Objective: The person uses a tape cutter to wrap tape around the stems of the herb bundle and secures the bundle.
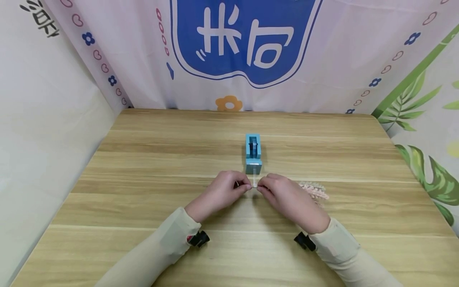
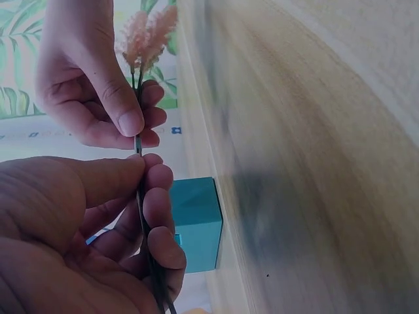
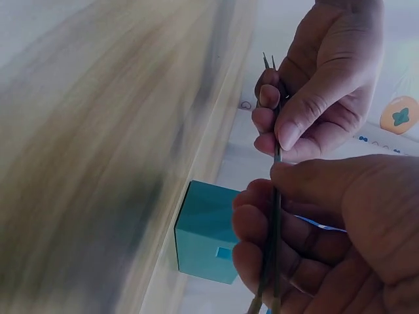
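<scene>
My left hand (image 1: 229,187) and right hand (image 1: 283,195) meet just in front of a blue tape dispenser (image 1: 253,166). Between thumb and fingers, each hand pinches the thin dark stems (image 2: 145,226) of artificial flowers, with a short gap between the hands. Fluffy pale pink flower heads (image 1: 315,190) stick out beyond the right hand. Bare stem ends (image 3: 269,62) poke past the left hand in the right wrist view. A strip of clear tape (image 1: 255,175) runs from the dispenser's front down to the stems in the gap.
A wood-grain table (image 1: 143,191) lies under everything. Behind it hangs a white printed curtain (image 1: 143,52) with a blue emblem, and leaf-patterned cloth (image 1: 426,159) hangs at the right. Black wrist cameras (image 1: 199,239) sit at both cuffs.
</scene>
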A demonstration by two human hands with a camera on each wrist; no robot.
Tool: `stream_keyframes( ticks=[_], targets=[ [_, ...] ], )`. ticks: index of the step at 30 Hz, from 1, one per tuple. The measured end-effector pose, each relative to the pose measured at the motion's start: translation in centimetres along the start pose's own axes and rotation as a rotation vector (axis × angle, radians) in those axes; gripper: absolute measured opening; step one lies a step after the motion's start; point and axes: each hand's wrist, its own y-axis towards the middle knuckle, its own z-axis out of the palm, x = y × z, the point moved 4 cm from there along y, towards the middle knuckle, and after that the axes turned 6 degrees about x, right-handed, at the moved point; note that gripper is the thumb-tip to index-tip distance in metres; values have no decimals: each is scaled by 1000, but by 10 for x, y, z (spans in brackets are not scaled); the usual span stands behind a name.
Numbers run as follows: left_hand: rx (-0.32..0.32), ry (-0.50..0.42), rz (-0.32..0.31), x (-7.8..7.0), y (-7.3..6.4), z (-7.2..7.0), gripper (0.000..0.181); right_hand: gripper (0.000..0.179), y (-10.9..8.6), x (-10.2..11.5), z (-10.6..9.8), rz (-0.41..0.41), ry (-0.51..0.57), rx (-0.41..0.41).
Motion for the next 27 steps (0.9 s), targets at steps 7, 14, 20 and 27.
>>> stream_keyframes(
  ticks=[7,14,20,27],
  targets=[
    [-4,-11,-8,2,0,0,10,8,1,0,-1,-15,15,-20],
    [-10,-10,-16,-1,3,-1,9,5,3,-1,-3,-12,7,-77],
    [-5,-2,-41,-3,3,-1,9,5,4,-1,-3,-6,9,-86],
    [-11,8,-40,-3,4,-1,10,4,5,-1,-2,5,6,-97]
  ],
)
